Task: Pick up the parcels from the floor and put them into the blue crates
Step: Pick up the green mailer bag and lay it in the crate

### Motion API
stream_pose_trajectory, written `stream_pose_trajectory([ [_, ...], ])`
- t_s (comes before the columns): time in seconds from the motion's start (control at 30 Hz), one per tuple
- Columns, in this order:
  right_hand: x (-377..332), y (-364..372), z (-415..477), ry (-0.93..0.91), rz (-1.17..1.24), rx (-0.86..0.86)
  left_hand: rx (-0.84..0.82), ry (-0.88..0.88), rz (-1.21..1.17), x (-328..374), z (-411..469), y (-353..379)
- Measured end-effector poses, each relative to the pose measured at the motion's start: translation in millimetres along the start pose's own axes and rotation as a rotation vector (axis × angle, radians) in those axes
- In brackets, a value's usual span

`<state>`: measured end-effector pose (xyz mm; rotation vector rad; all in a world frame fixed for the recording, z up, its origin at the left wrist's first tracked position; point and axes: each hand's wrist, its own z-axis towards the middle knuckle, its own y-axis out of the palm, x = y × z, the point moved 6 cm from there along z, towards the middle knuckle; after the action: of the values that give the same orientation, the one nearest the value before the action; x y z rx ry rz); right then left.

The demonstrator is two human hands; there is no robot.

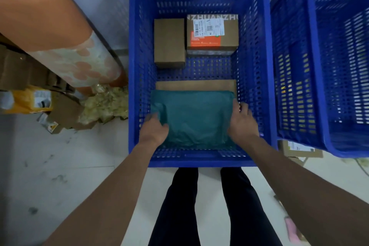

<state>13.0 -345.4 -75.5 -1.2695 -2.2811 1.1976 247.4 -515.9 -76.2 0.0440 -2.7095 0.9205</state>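
Standing on the pale floor [60, 166], two legs [183, 205] in dark trousers touch the near rim of a blue crate [199, 163], and both bare arms reach over that rim into it. The left hand [154, 129] grips the near left corner of a teal bag [195, 118], fingers curled into its creased film. The right hand [242, 124] lies against the bag's right edge, beside the crate wall; whether it pinches the edge or only steadies it cannot be told. The bag sits low in the near half of the crate, over a flat brown card [195, 85] whose far strip shows beyond it. Farther in, against the far wall, stand a plain box [169, 42] and, just beside it on the right, a labelled box [212, 32] with an orange patch. A second crate [295, 66] stands to the right, tilted, with a carton [299, 149] showing under its near corner. On the left lie crumpled wrap [105, 104], a heap of parcels [30, 100] and a large patterned roll [60, 32].
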Motion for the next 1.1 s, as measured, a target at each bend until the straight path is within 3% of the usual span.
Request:
stream_pose_trajectory([
  [0.03, -7.2, -2.1, -3.9, -0.111, -0.092, 0.038, 0.025, 0.057, 0.103, 3.7, -2.0, 0.4],
  [0.1, -17.4, 9.2, -11.5, -0.294, -0.161, -0.084, -0.008, 0.146, 0.267, 10.3, -8.8, 8.0],
  [0.17, -15.7, 23.3, -18.8, -0.303, -0.159, -0.286, -0.115, 0.155, 0.331, 12.1, -17.5, 19.7],
  [0.23, -9.4, 24.8, -24.7, -0.220, -0.125, -0.364, -0.121, 0.151, 0.350, 15.1, -27.1, 23.1],
  [0.37, -6.5, 10.2, -41.0, -0.256, -0.125, -0.338, -0.007, 0.161, 0.335, 33.5, -49.9, 15.1],
  [0.83, 60.3, -94.5, -123.7, -0.300, -0.150, -0.263, 0.149, 0.117, 0.221, 124.1, -175.1, 16.5],
  [1.1, 138.4, -114.7, -167.3, -0.228, -0.080, -0.193, 0.136, 0.158, 0.302, 153.1, -227.4, 54.6],
])
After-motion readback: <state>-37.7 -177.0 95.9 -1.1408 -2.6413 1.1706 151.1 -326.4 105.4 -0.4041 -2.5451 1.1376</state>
